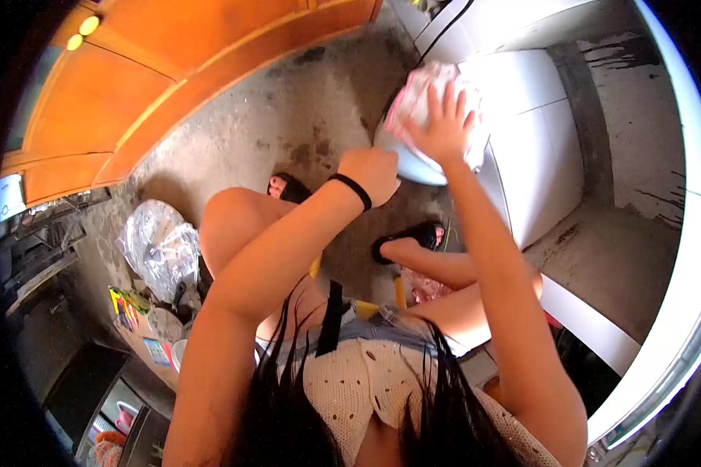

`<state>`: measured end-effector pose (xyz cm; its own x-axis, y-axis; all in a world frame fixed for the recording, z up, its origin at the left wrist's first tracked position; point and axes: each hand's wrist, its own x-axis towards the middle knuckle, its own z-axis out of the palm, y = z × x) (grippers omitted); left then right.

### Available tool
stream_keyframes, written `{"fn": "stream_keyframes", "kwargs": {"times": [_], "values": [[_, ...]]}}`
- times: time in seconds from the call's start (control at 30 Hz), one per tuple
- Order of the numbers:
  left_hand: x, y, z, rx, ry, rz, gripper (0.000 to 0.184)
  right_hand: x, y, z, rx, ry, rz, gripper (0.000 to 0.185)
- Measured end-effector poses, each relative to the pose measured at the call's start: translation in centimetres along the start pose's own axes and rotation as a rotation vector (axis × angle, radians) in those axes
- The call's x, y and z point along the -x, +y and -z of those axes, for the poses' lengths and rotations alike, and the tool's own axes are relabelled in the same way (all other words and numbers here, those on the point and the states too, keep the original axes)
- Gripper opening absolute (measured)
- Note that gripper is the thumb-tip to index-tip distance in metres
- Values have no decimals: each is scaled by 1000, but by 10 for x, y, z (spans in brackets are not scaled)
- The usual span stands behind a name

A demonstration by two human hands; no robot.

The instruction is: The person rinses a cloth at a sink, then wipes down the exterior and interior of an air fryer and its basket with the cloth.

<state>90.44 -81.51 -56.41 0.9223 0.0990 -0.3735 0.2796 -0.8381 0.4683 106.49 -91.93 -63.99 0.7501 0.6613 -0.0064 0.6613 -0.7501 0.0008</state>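
My right hand (446, 132) lies flat with spread fingers on a crumpled pink and white cloth (420, 89). Beneath the cloth is a rounded, pale blue-white object (417, 165) standing on the floor; the cloth covers its top, so I cannot tell its kind. At the near left side of that object, my left hand (370, 175) is closed, with a black band on the wrist. Its fingers curl out of sight against the object's edge, and whatever they hold is hidden.
White tiled blocks (549, 148) stand close on the right. A black cord (448, 31) runs down behind the cloth. Orange cabinets (132, 70) line the left. A clear plastic bag (160, 245) sits on the stained concrete floor (249, 128). My sandalled feet (409, 241) are below the hands.
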Motion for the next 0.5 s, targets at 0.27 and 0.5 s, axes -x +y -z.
{"fn": "stream_keyframes", "kwargs": {"times": [0.27, 0.5], "values": [[-38, 5, -26, 254, 92, 116, 83, -80, 39, -11, -131, -141, -308, 81], [-82, 17, -60, 711, 126, 443, 88, -96, 43, -55, -122, -133, -345, 81]]}}
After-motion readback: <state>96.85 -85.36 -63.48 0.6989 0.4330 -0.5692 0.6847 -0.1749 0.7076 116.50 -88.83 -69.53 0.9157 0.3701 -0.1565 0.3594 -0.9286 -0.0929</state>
